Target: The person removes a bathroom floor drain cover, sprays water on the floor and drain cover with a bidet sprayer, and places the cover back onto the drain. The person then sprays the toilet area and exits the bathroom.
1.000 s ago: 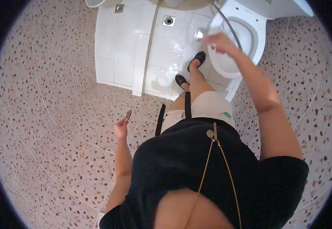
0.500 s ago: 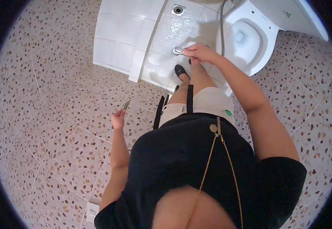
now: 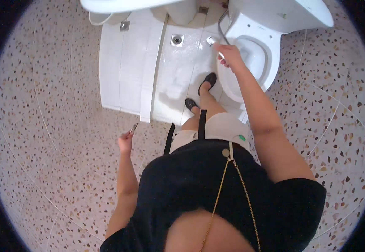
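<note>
My right hand [image 3: 231,58] is closed around a silver handheld sprayer [image 3: 210,40], just left of the toilet bowl [image 3: 243,31]. A grey hose [image 3: 220,26] runs down beside the toilet towards that hand. The sprayer's head points over the white tiled floor [image 3: 165,88], close to a square metal floor drain [image 3: 177,40]. Off to the left, my left hand [image 3: 125,143] pinches a small, thin, dark metallic piece [image 3: 134,127] in its fingertips. Its exact kind is too small to make out. The tiles around the drain look wet and shiny.
A low white tiled kerb [image 3: 151,80] divides the floor. Beyond it lies a second drain [image 3: 125,26]. A white basin [image 3: 119,4] juts in at the top left. Speckled walls [image 3: 44,126] rise on both sides. My black shoes [image 3: 207,82] stand on the tiles.
My view has shifted, so the basin and second drain now show. My right hand has brought the sprayer from above my feet to beside the toilet bowl. The left hand keeps its small piece.
</note>
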Demonstrator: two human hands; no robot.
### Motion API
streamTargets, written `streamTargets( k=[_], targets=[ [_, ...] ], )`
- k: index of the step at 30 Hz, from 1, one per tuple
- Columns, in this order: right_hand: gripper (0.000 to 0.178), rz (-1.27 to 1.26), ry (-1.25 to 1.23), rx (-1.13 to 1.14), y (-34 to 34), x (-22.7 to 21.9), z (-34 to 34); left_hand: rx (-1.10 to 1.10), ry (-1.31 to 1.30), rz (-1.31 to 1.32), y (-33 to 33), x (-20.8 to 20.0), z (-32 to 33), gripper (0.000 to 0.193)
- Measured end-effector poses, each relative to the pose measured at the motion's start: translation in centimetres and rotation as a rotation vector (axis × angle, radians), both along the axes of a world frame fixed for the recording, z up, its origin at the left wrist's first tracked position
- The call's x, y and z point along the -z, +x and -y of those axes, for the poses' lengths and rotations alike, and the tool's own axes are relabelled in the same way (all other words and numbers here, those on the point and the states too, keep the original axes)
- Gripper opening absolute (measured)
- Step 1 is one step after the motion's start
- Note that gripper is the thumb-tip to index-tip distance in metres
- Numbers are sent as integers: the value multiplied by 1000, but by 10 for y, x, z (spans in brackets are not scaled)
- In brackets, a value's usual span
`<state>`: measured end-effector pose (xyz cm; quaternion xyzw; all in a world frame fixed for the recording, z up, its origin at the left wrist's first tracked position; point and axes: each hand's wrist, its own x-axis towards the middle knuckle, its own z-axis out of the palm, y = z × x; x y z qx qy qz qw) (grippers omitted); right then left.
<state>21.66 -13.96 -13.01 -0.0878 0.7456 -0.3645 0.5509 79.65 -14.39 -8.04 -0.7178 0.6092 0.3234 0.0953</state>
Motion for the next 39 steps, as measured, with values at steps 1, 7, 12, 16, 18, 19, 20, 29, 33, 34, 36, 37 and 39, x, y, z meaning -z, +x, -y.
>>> streamTargets(
  k=[1, 7, 12, 16, 18, 19, 20, 29, 33, 34, 36, 37, 39],
  targets=[
    [33, -5, -10, 176, -13, -9, 14, 27, 20, 59, -2, -1, 10, 31],
    [34, -50, -486, 608, -121, -73, 50, 58, -41, -198, -64, -3, 47, 30],
    [31, -179, -354, 781, -70, -62, -7, 233, -23, -190, -97, -2, 77, 31],
    [28, -219, -434, 1345, -91, -63, -79, 460, -83, -129, -111, -9, 138, 31],
    [32, -253, -449, 1321, -93, -57, -77, 570, -87, -200, -136, -3, 165, 31],
    [34, -326, -358, 1224, -81, -61, -73, 580, -31, -134, -141, -2, 159, 31],
    [36, -341, -394, 1221, -83, -73, -63, 609, 5, -67, -155, -7, 173, 31],
    [30, -498, -326, 1772, -89, -72, -124, 1037, 44, -240, -263, -6, 281, 29],
    [36, -591, -98, 1833, -37, -83, -75, 1171, 135, -295, -258, 31, 374, 28],
    [37, -684, -120, 1841, -20, -100, -52, 1209, 176, -268, -260, 36, 391, 29],
    [36, -572, -104, 1823, 4, -102, -59, 1381, 138, -183, -265, 43, 389, 28],
    [32, -673, 33, 1840, 13, -86, -83, 1526, 77, -109, -268, 48, 384, 28],
    [36, -683, -79, 2028, 17, -102, -75, 1375, 106, -226, -273, 49, 469, 27]
  ],
)
